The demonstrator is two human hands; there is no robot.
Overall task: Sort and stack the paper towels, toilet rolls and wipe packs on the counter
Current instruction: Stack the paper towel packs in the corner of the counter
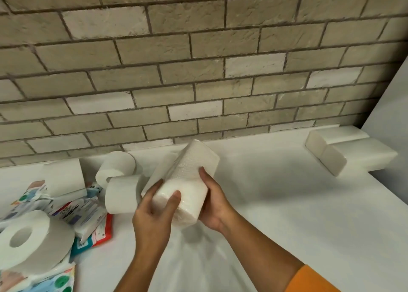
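I hold a plastic-wrapped pack of white paper towels (pixel 187 172) above the white counter (pixel 276 214), tilted with its far end toward the wall. My left hand (pixel 154 210) grips its near end and my right hand (pixel 212 201) grips its right side. Two toilet rolls (pixel 120 181) lie just left of the pack. A large toilet roll (pixel 31 241) sits at the near left on top of wipe packs (pixel 88 216). Two packs of folded paper towels (pixel 351 152) lie side by side at the far right corner.
A brick-tile wall (pixel 198 71) runs along the back of the counter. A white side panel (pixel 393 106) stands at the right. A white box-like pack (pixel 64 177) stands at the far left near the wall. More colourful wipe packs (pixel 55 280) lie at the bottom left.
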